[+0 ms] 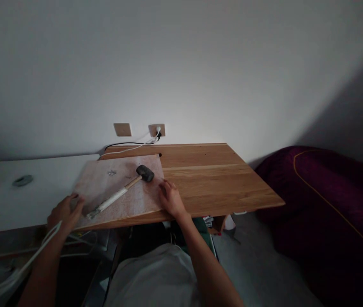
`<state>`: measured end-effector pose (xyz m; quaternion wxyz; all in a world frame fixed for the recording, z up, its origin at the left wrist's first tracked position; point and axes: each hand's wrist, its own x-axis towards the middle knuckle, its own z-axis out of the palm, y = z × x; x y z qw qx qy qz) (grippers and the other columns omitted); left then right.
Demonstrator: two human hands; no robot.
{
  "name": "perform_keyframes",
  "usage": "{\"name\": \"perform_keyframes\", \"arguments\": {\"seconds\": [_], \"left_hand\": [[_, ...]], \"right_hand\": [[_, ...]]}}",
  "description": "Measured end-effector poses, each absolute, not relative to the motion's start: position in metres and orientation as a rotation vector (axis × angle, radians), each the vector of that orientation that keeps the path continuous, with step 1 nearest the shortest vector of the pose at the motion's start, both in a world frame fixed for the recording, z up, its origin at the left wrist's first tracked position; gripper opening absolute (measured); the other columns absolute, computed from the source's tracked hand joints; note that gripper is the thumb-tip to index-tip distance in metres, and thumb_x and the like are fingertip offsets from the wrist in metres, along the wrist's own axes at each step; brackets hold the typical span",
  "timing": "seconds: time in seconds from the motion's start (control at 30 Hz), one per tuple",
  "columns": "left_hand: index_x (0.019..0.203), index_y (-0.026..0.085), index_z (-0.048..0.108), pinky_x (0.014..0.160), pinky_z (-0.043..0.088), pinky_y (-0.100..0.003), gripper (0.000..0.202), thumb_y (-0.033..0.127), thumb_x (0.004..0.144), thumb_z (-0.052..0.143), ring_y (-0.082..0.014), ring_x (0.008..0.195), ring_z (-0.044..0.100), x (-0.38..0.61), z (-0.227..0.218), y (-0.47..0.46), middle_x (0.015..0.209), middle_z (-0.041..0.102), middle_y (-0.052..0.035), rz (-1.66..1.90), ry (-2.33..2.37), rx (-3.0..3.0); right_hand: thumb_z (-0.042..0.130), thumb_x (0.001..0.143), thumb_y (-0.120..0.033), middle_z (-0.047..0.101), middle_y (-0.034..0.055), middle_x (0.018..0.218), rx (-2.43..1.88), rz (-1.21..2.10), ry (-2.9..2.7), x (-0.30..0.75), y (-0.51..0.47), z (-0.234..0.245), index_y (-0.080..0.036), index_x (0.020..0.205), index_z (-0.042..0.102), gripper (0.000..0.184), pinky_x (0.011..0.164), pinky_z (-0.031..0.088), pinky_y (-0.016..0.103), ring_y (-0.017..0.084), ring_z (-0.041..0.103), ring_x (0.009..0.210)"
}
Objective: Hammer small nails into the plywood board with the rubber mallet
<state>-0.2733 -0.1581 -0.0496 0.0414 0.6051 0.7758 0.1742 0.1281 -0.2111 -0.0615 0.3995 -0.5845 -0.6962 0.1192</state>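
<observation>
A thin pale board (96, 181) with a whitish, worn face lies on a wooden desktop (213, 183). My left hand (65, 213) grips its left edge, thumb toward the top face. At the right edge, my right hand (171, 197) holds the board with bent fingers; some fingertips are hidden. A rubber mallet (145, 173) rests diagonally on the board between my hands, its black head toward the far right and its white-wrapped handle toward me. Beyond the handle sits a small cluster of thin metal pieces (111, 173), too small to name surely.
White and black cables (127, 149) run along the wall to a socket (162, 129). To the left, a white surface (2, 196) carries a round grey object (23, 180). A purple beanbag-like mass (322, 200) stands at right. White cord (45, 243) hangs by my left forearm.
</observation>
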Motion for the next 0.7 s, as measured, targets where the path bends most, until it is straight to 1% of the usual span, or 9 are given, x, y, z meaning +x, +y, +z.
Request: {"name": "perform_keyframes", "arguments": {"seconds": [0.07, 0.17, 0.23, 0.33, 0.47, 0.57, 0.7], "left_hand": [[0.142, 0.014, 0.069, 0.106, 0.058, -0.059, 0.072, 0.063, 0.098, 0.041, -0.0462, 0.123, 0.071, -0.275, -0.047, -0.155, 0.142, 0.072, -0.0236, 0.498, 2.393, 1.832], [0.140, 0.015, 0.070, 0.101, 0.060, -0.059, 0.079, 0.071, 0.092, 0.042, -0.0468, 0.116, 0.074, -0.275, -0.045, -0.153, 0.138, 0.074, -0.0231, 0.472, 2.410, 1.863], [0.139, 0.015, 0.071, 0.095, 0.061, -0.059, 0.081, 0.072, 0.088, 0.044, -0.0486, 0.112, 0.075, -0.277, -0.045, -0.151, 0.135, 0.075, -0.0243, 0.449, 2.444, 1.821], [0.140, 0.016, 0.070, 0.095, 0.058, -0.062, 0.083, 0.073, 0.084, 0.046, -0.0530, 0.115, 0.074, -0.284, -0.043, -0.147, 0.131, 0.076, -0.0276, 0.454, 2.410, 1.821], [0.135, 0.025, 0.071, 0.099, 0.052, -0.068, 0.076, 0.072, 0.079, 0.053, -0.0570, 0.116, 0.072, -0.286, -0.037, -0.149, 0.121, 0.078, -0.0253, 0.530, 2.331, 1.842], [0.125, 0.027, 0.073, 0.100, 0.052, -0.066, 0.068, 0.072, 0.078, 0.053, -0.0562, 0.118, 0.072, -0.276, -0.028, -0.157, 0.119, 0.078, -0.0240, 0.577, 2.319, 1.835], [0.103, 0.029, 0.075, 0.096, 0.054, -0.063, 0.054, 0.068, 0.073, 0.054, -0.0537, 0.110, 0.074, -0.259, -0.019, -0.165, 0.100, 0.080, -0.0194, 0.623, 2.373, 1.786]], "right_hand": [[0.057, 0.105, -0.014, 0.073, 0.0184, 0.134, -1.533, 0.290, -1.778, 0.121, -0.216, -0.057, -0.019, 0.122, 0.074, 0.024, 0.115, 0.054, 0.049, 0.031, 0.067, 0.129], [0.059, 0.105, -0.016, 0.066, 0.0208, 0.146, -1.610, 0.272, -1.789, 0.111, -0.227, -0.051, -0.017, 0.127, 0.072, 0.025, 0.119, 0.051, 0.049, 0.033, 0.059, 0.140], [0.059, 0.106, -0.019, 0.062, 0.0216, 0.150, -1.656, 0.265, -1.788, 0.106, -0.233, -0.047, -0.017, 0.129, 0.070, 0.025, 0.120, 0.051, 0.049, 0.034, 0.057, 0.141], [0.058, 0.107, -0.020, 0.062, 0.0213, 0.149, -1.703, 0.261, -1.798, 0.103, -0.240, -0.042, -0.016, 0.130, 0.069, 0.026, 0.119, 0.051, 0.049, 0.034, 0.060, 0.136], [0.057, 0.105, -0.018, 0.064, 0.0193, 0.146, -1.722, 0.257, -1.832, 0.103, -0.242, -0.038, -0.017, 0.129, 0.068, 0.026, 0.119, 0.051, 0.049, 0.032, 0.062, 0.134], [0.057, 0.105, -0.016, 0.064, 0.0210, 0.145, -1.731, 0.260, -1.860, 0.102, -0.242, -0.034, -0.015, 0.130, 0.068, 0.027, 0.122, 0.049, 0.051, 0.033, 0.060, 0.138], [0.055, 0.105, -0.017, 0.064, 0.0218, 0.146, -1.743, 0.275, -1.892, 0.108, -0.246, -0.029, -0.014, 0.138, 0.065, 0.034, 0.125, 0.046, 0.054, 0.035, 0.055, 0.145]]}}
